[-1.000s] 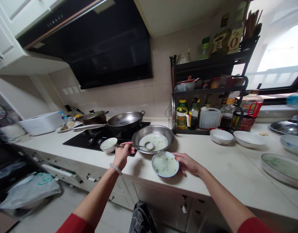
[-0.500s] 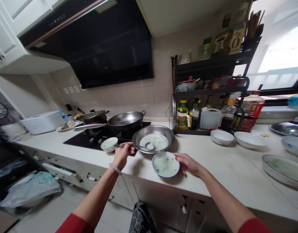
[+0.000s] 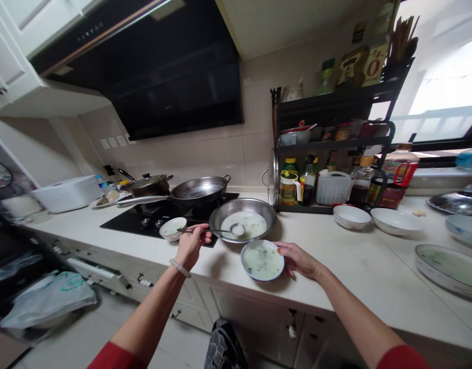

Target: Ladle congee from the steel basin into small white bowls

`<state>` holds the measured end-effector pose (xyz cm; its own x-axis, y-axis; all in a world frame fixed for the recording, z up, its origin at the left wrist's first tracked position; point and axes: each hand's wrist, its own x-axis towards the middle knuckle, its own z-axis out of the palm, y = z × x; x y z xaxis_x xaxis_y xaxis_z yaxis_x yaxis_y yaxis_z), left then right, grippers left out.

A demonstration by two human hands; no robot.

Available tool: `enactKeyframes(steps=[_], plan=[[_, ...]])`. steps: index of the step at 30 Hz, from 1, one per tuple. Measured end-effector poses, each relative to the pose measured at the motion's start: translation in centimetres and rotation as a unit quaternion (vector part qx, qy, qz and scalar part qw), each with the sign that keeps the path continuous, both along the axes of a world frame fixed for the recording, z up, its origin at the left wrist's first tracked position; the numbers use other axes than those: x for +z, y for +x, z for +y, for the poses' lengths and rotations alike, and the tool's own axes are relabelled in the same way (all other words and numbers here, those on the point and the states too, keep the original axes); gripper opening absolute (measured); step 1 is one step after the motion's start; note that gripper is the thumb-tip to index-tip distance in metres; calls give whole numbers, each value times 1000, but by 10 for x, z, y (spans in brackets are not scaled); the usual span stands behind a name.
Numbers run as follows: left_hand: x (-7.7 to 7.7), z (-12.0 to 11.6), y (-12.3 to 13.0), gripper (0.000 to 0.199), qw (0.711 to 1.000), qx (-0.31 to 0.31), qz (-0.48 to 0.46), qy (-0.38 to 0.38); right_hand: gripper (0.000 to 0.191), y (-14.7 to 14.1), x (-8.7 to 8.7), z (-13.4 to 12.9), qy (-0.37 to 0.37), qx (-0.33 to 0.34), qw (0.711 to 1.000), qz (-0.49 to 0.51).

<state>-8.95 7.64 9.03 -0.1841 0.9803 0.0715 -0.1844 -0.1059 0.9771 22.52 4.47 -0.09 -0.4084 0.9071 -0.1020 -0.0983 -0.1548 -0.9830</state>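
Note:
My left hand [image 3: 191,243] is closed around the handle of a ladle [image 3: 237,230], whose bowl rests over the pale soup in a steel basin [image 3: 269,215]. With thumb at the rim and fingers along the side, my right hand [image 3: 298,260] grips a bowl [image 3: 263,261] of whitish soup with green bits. That bowl is at the counter's front edge, close to the basin. Left of my left hand stands a small bowl [image 3: 173,229], also with pale soup in it.
A wok [image 3: 199,189] and a lidded pot [image 3: 148,184] are on the black stove [image 3: 128,220]. Two white bowls [image 3: 351,216] stand by the condiment rack [image 3: 331,143]. A soup-filled dish [image 3: 451,269] lies at far right.
My left hand has shifted slightly left and up, and the ladle's bowl has tilted and risen a little. My right hand and its bowl stay in place.

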Motion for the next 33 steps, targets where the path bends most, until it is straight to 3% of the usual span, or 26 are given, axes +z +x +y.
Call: enactKeyframes(steps=[11,33], plan=[[12,-17,7,29,1000,-29,-1,0,57,-1,1,0,4,-3,1000,8],[19,-39,7,30,998,-65,9,20,60,1,-2,1,4,-1,1000,9]])
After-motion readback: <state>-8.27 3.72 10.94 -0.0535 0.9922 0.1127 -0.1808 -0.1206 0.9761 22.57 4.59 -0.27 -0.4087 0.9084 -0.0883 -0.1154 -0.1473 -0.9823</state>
